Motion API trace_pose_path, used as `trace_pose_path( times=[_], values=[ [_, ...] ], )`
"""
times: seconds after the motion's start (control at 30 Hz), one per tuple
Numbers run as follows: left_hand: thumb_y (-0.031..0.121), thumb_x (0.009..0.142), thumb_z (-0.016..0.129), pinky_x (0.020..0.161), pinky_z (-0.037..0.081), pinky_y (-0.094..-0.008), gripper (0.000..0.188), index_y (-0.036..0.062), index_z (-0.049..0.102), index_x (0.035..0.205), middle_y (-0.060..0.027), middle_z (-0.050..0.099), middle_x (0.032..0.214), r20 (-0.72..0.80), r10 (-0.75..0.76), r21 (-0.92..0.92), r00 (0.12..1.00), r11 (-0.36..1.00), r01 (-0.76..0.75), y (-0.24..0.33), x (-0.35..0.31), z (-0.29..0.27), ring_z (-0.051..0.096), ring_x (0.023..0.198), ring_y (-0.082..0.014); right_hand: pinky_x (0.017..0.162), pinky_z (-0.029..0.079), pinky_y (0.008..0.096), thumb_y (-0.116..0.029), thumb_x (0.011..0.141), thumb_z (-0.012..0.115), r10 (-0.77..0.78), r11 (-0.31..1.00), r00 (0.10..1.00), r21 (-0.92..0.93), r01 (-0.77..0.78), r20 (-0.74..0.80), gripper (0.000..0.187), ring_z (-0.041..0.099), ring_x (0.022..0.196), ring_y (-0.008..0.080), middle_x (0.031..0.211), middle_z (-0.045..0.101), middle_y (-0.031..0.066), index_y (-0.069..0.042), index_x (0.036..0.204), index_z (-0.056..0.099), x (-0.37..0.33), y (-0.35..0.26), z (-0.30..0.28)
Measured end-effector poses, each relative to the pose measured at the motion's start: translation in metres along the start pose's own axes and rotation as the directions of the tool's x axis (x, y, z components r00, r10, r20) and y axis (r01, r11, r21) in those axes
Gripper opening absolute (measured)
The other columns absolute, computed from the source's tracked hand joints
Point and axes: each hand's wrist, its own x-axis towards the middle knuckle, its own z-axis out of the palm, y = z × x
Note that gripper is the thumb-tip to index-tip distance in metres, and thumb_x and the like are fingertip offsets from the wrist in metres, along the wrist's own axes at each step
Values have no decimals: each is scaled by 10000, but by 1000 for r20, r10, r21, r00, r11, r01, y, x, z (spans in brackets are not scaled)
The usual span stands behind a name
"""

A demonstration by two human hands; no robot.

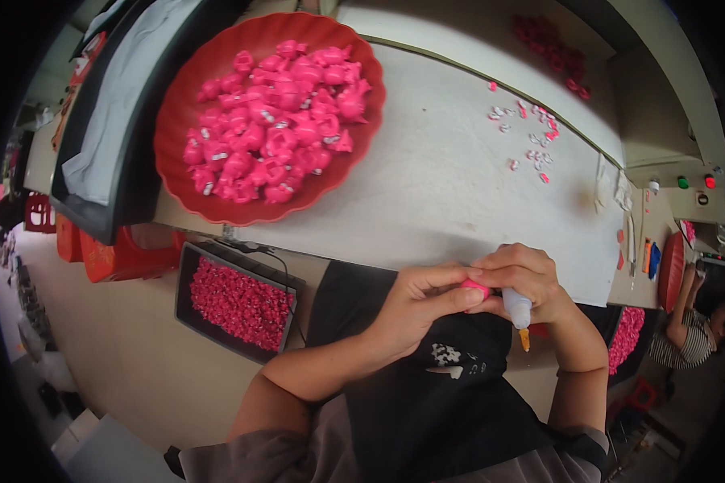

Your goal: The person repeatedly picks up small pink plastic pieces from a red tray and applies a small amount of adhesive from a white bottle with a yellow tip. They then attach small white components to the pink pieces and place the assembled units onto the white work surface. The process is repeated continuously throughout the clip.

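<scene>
Over my lap, at the table's near edge, my left hand (pixel 427 304) is closed with thumb and fingers pinching a small pink plastic part (pixel 475 289). My right hand (pixel 532 278) meets it there, its fingertips against the same part. Tucked in the right hand is a pale squeeze bottle (pixel 517 306) with an amber nozzle pointing down toward me. Fingers cover most of the pink part, so its shape is hard to read. At the far left of the table a red scalloped bowl (pixel 173 145) holds a heap of bright pink molded parts (pixel 274 121).
Small pink and silvery pieces (pixel 536 138) lie scattered at the table's far right. A dark crate (pixel 187 302) of small pink pieces stands below at left, beside a red stool (pixel 129 256). A black tray (pixel 121 193) with white cloth borders the bowl. Another person (pixel 689 334) works at far right.
</scene>
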Motion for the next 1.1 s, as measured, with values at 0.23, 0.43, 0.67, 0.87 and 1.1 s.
trace_pose_path(
  times=[0.23,0.43,0.67,0.87,1.1],
  values=[
    [87,856,553,795,437,-242,213,-30,595,1029,-66,614,916,-71,33,17,997,999,-32,20,-15,-8,576,874,-119,534,495,271,-99,620,747,-32,999,999,18,32,5,349,612,689,206,865,593,104,-21,937,625,18,-3,16],
    [-21,753,610,811,417,-247,246,-26,590,998,-82,579,956,-108,569,724,816,607,-328,79,-29,-23,542,896,-140,589,493,297,-36,676,673,-2,1000,982,28,8,-189,588,561,693,199,1149,459,118,-121,1227,487,47,-11,40],
    [66,678,699,911,365,-360,387,50,597,1052,-121,547,1076,316,760,785,568,-546,294,147,-5,-22,489,1040,-267,673,463,308,-27,678,692,244,970,882,120,-213,-403,607,531,763,201,1113,453,119,-79,1232,449,-23,2,-3],
    [102,712,670,861,381,-345,235,78,621,940,-101,562,1030,660,476,746,581,-503,-436,79,204,73,484,1007,-280,732,412,289,112,650,522,408,911,689,310,-270,-599,463,510,786,167,1138,367,154,-49,1050,353,-107,9,-29],
    [190,658,685,781,403,-406,201,75,612,805,-56,599,996,789,402,567,465,-768,-298,29,389,74,530,904,-251,769,448,323,78,716,523,447,894,557,350,-278,-700,357,537,879,207,1176,362,181,-9,1055,453,-152,-11,-43]
  ],
)
